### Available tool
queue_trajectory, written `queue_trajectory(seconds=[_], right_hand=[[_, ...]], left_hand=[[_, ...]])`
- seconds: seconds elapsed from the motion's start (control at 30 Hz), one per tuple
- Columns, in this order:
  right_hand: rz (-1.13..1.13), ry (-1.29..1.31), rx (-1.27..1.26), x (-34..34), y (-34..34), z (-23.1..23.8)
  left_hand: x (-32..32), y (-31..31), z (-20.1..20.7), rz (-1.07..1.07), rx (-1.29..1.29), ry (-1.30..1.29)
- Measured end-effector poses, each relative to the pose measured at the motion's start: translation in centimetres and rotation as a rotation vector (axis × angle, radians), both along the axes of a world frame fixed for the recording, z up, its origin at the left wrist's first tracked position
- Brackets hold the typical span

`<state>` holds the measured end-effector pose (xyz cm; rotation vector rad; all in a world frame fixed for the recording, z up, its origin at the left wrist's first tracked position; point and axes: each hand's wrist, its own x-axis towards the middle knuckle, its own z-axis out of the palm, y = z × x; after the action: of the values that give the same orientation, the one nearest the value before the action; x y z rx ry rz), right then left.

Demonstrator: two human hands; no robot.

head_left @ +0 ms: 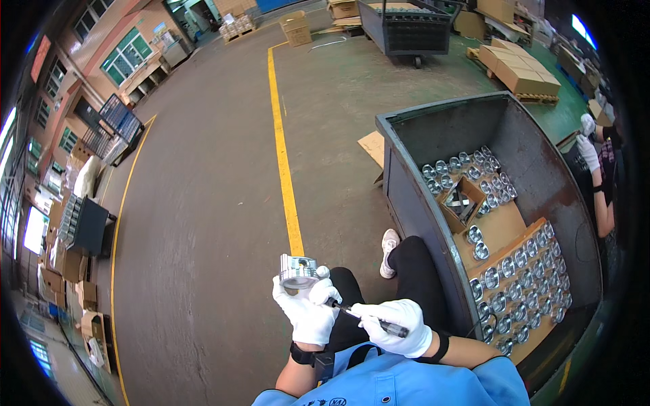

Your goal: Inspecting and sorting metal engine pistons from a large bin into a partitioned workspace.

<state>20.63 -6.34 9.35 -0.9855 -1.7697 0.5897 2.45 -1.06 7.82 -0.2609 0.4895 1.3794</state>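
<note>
My left hand (306,312), in a white glove, is closed around a shiny metal piston (298,269) held up in front of my knees. My gloved right hand (401,327) grips the dark handle of a slim screwdriver-like tool (391,329). Its shaft points left toward the left hand's fingers, below the piston; its tip is hidden there. To my right stands a deep grey metal bin (418,186). Inside it, many similar pistons (520,279) stand in rows on brown cardboard (504,230). A small open carton (463,203) with dark metal pieces sits among them.
Beyond the bin's right wall, another person's white-gloved hands (588,145) are at work. A dark wheeled cart (409,32) and stacked cartons (520,68) stand farther off. A yellow line (279,135) runs along the floor ahead. More boxes (87,295) line the left side.
</note>
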Motion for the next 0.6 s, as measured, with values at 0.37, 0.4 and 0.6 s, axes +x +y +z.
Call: queue_trajectory(seconds=[0.37, 0.4, 0.6], right_hand=[[0.196, 1.042, -1.001, 0.7, 1.1, -2.1], [0.22, 1.003, -1.048, 1.9, 2.1, -1.3], [-0.261, 0.955, -0.573, 11.9, 6.8, 1.3]], left_hand=[[4.6, 0.0, 2.3, 0.15, 0.365, 0.387], [4.7, 0.2, 2.5, 0.131, 0.311, 0.348], [1.8, -0.2, -0.1, 0.033, 0.238, 0.333]])
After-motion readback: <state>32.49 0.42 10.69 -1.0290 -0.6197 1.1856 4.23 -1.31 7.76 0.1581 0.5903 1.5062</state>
